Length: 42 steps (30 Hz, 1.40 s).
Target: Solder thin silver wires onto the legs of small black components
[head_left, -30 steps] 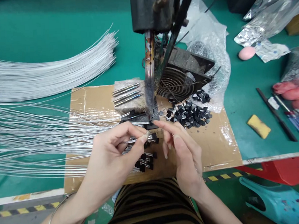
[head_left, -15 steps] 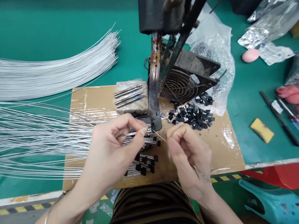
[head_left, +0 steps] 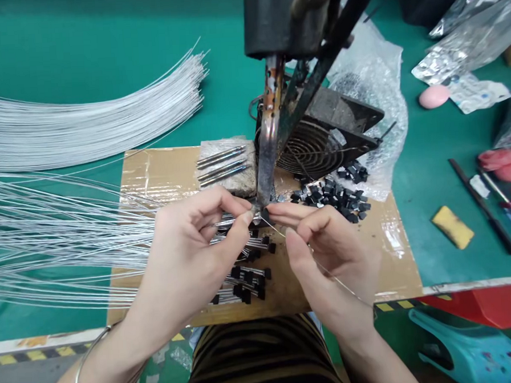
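Note:
My left hand [head_left: 190, 246] is closed, thumb and index finger pinching a thin wire [head_left: 225, 220] with a silvery end. Its tip, beside a small black connector [head_left: 265, 215], sits right under the soldering iron [head_left: 267, 162]. My right hand [head_left: 327, 250] has a thin strand of solder wire [head_left: 339, 281] running through it and up to the iron's tip. The right index finger reaches to the black connector; the thumb is lower, against the strand. Exactly where the right fingers grip the strand is partly hidden. Below my left fingers lie several wires with black connectors [head_left: 247, 277].
White wires [head_left: 85, 129] spread across the left side. Metal rods [head_left: 222, 164] lie on a pale block behind my left hand. A fan [head_left: 317, 145] and loose black connectors [head_left: 337, 196] are behind my right hand. A yellow sponge [head_left: 453, 227] lies farther right.
My right hand has opened up somewhat, its index finger reaching left to the connector at the iron's tip. More of the solder strand shows. My left hand stays nearly still.

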{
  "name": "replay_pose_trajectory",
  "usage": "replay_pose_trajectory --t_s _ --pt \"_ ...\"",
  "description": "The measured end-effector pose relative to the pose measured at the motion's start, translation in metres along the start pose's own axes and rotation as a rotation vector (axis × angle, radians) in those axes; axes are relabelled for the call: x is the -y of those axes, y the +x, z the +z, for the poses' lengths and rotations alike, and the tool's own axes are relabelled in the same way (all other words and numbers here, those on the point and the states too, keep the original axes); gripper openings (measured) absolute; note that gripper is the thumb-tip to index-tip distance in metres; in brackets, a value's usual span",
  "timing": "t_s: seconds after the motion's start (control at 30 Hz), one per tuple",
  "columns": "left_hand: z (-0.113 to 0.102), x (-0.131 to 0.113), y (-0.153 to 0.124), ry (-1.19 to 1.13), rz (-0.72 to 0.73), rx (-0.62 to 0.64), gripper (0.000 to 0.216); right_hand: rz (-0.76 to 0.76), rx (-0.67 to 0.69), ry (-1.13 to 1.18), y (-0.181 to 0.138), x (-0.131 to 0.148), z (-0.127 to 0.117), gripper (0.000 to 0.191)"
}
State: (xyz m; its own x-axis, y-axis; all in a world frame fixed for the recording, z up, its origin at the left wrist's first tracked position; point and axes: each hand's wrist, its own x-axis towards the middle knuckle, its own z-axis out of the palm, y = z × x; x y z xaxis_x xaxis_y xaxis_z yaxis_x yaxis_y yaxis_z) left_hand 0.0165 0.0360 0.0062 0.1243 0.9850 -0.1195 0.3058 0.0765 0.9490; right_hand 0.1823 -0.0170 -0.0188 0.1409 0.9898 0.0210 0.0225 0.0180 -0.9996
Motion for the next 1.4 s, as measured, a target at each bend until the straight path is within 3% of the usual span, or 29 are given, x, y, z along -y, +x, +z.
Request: replay_pose_trajectory --t_s 1.4 --pt "0.002 -0.0063 -0.0027 0.056 0.024 -0.049 0.012 -0.026 -0.035 -0.014 -0.0003 0.0005 0.0032 0.019"
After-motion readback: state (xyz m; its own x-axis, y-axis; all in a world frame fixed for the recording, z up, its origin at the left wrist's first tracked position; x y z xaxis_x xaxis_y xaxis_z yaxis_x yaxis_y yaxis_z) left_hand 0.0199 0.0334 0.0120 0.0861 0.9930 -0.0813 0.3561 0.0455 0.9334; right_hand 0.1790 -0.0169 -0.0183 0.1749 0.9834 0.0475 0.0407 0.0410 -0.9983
